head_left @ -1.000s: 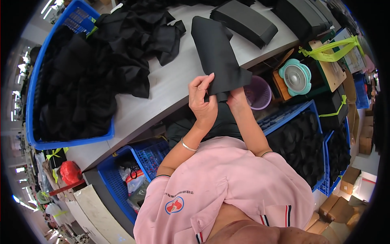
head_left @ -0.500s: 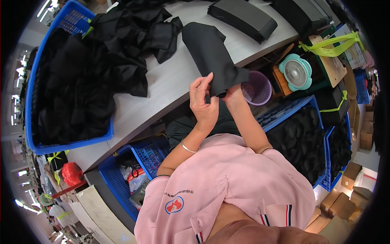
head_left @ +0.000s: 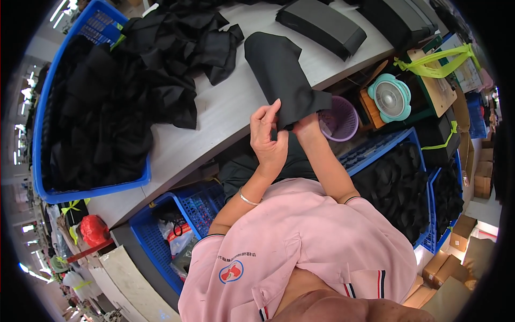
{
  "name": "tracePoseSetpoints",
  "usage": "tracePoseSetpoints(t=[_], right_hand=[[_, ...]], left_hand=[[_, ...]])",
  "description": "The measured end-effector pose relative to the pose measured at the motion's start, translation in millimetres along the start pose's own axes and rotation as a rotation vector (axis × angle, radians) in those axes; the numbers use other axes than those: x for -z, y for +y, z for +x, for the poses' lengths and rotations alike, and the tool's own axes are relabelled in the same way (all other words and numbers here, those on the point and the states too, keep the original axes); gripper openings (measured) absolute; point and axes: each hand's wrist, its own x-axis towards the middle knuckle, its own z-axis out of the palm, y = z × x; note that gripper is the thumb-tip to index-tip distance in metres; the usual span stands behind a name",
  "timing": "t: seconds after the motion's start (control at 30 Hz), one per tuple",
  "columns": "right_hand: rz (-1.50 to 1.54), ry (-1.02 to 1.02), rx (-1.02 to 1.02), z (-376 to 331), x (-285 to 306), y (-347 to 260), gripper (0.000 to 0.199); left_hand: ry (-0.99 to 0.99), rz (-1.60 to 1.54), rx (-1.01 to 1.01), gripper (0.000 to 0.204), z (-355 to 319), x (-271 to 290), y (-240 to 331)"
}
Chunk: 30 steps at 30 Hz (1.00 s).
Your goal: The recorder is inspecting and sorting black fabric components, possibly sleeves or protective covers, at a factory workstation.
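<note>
A black fabric piece (head_left: 279, 75), folded long and smooth, stretches from my hands up over the table edge. At its near left edge, my left hand (head_left: 267, 137) has bent fingers and thumb closed on the cloth. My right hand (head_left: 306, 126) reaches in under the near right end of the same piece. Cloth covers its fingers, so their grip is hidden. Left of the piece, a heap of loose black fabric (head_left: 171, 59) spills from a blue plastic basket (head_left: 38, 161) onto the grey table (head_left: 214, 110).
Stacked black pieces (head_left: 322, 27) lie on the table's far right. Beneath its edge are a purple basket (head_left: 346, 121) and a turquoise fan (head_left: 391, 96). Blue crates with black pieces (head_left: 391, 188) stand to my right; another blue crate (head_left: 155, 236) is at my left.
The fabric piece has shifted very slightly to the right and down. Both hands keep nearly the same pose on it.
</note>
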Motion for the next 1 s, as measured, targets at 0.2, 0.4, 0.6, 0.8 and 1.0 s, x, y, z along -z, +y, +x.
tracePoseSetpoints(t=[0.2,0.4,0.6,0.8,1.0], right_hand=[[-0.058,0.108,0.011,1.9,-14.9,0.1,0.038],[-0.078,0.234,-0.012,8.7,-8.8,11.6,0.044],[-0.846,0.05,0.422,29.6,17.0,33.9,0.044],[-1.596,0.024,0.854,28.2,4.8,33.3,0.026],[-1.287,-0.393,0.282,7.3,-6.9,-15.4,0.022]], left_hand=[[-0.008,-0.002,-0.045,0.067,2.2,4.0,-4.1],[-0.055,0.096,-0.01,0.064,-6.8,12.6,-10.4],[-0.018,0.012,0.035,0.046,-12.1,23.6,-20.8],[0.001,-0.145,0.291,0.04,-23.7,23.9,-53.6],[0.136,-0.58,0.768,0.015,-32.6,24.7,-87.0]])
